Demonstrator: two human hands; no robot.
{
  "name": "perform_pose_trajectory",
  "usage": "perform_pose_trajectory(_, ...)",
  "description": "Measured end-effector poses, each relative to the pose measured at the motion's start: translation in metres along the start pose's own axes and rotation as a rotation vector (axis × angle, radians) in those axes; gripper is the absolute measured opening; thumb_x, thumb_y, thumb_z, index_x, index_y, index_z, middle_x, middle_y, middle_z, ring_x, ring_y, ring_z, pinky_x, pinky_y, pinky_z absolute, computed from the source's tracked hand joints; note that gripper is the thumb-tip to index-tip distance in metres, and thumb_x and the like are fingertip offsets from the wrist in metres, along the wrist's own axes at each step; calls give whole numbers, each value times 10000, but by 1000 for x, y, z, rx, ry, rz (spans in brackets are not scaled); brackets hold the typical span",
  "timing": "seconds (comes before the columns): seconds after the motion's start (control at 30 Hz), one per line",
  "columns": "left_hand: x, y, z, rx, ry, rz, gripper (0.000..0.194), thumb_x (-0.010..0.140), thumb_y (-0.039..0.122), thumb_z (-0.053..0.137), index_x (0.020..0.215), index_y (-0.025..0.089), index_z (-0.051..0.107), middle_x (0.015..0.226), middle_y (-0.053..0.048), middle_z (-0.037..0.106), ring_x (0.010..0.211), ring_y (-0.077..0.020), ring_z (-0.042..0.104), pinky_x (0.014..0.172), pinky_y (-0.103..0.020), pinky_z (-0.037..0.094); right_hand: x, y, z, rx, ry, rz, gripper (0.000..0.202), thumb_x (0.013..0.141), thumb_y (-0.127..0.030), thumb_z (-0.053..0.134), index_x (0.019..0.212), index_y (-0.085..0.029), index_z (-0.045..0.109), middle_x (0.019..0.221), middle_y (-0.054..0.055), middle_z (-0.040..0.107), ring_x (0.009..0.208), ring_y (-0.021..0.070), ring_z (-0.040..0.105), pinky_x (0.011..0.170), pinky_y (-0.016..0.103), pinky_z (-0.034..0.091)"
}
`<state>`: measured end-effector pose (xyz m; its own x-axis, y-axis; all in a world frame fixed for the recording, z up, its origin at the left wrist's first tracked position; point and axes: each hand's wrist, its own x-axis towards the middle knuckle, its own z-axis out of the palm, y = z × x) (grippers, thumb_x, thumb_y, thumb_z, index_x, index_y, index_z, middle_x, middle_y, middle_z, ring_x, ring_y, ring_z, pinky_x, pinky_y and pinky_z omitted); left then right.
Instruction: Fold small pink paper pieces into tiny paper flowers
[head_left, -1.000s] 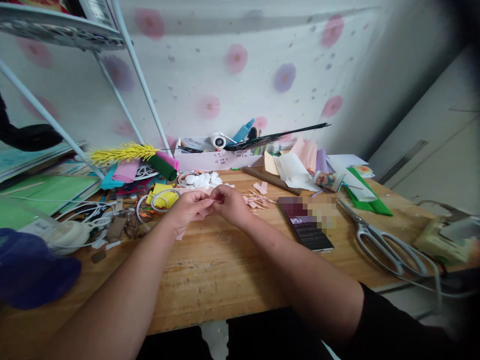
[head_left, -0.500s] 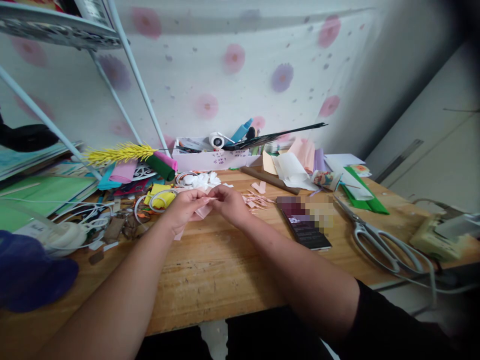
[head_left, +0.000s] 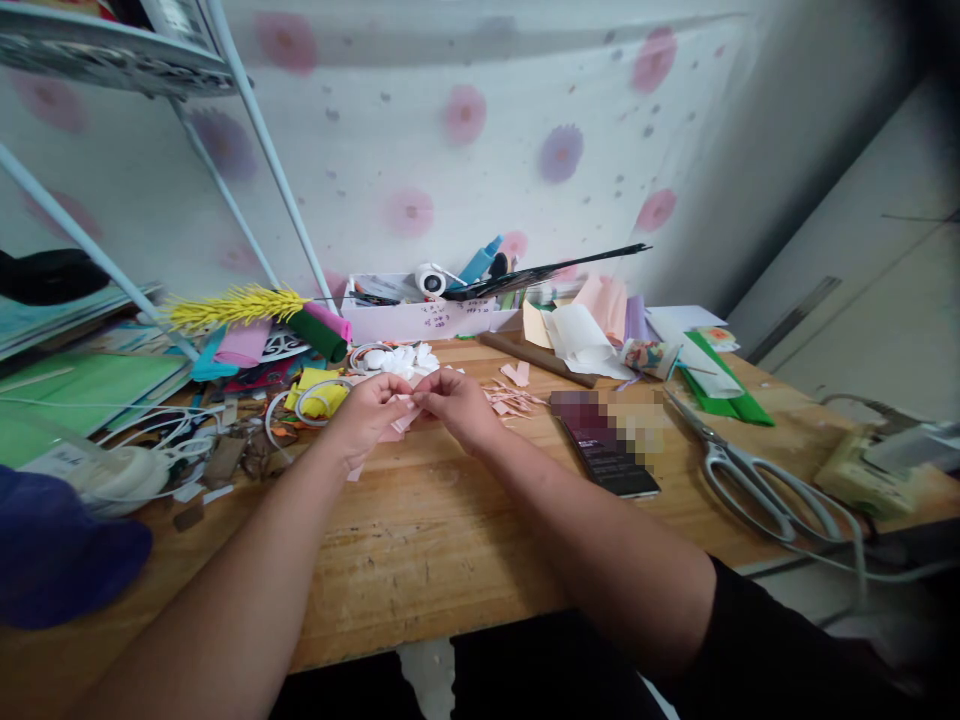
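Observation:
Over the middle of the wooden table (head_left: 420,530), my left hand (head_left: 369,418) and my right hand (head_left: 459,405) meet fingertip to fingertip. Both are closed in a pinch on a small piece of pale pink paper (head_left: 400,422), part of which shows below the fingers. My fingers hide the rest of it. More pink paper lies under my left hand. Just right of my right hand is a heap of cut pink paper strips (head_left: 517,400). White petal-like pieces (head_left: 405,360) lie behind my hands.
A phone (head_left: 609,455) and large scissors (head_left: 750,480) lie at right, near a power strip (head_left: 862,470). Wire coils, a yellow piece (head_left: 319,393) and scraps crowd the left. Behind stand a white box (head_left: 420,322), a brown roll (head_left: 536,360), paper sheets and a white rack.
My fingertips have shifted slightly on the pink paper, and less of it shows between them. The whole view has moved a little; other things lie as before.

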<state>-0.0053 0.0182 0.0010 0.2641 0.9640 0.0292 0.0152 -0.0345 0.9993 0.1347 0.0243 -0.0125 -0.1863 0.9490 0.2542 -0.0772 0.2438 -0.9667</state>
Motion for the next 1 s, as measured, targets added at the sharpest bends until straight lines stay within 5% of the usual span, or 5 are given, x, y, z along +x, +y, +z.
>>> perform_pose_trajectory(0.23,-2,2,1,2,18,-74,262,598,311,629,791,170,522,684,9,574,594,-120,549,523,-240,427,1,0,1,-21,34,-39,81,631,-221,541,672,-157,514,586,-45,494,504,58,454,509,188,398)
perform_pose_trajectory(0.67,-2,3,1,-26,36,11,207,617,268,619,761,180,500,668,33,553,568,-90,527,530,-216,427,0,5,0,-144,13,-39,151,673,-308,534,709,-163,512,591,-35,500,498,67,457,473,184,385)
perform_pose_trajectory(0.8,-4,6,2,-43,-12,-65,220,623,286,618,780,182,505,677,25,560,606,-106,544,539,-225,428,0,3,-1,-80,25,-42,99,657,-248,532,700,-163,503,591,-40,504,510,67,468,495,187,396)
perform_pose_trajectory(1.0,-2,3,1,-58,-13,41,181,643,256,616,756,166,507,637,35,537,574,-75,511,553,-202,417,-1,-1,0,42,-22,-1,108,639,-234,551,696,-163,494,602,-39,513,491,62,461,500,199,404)
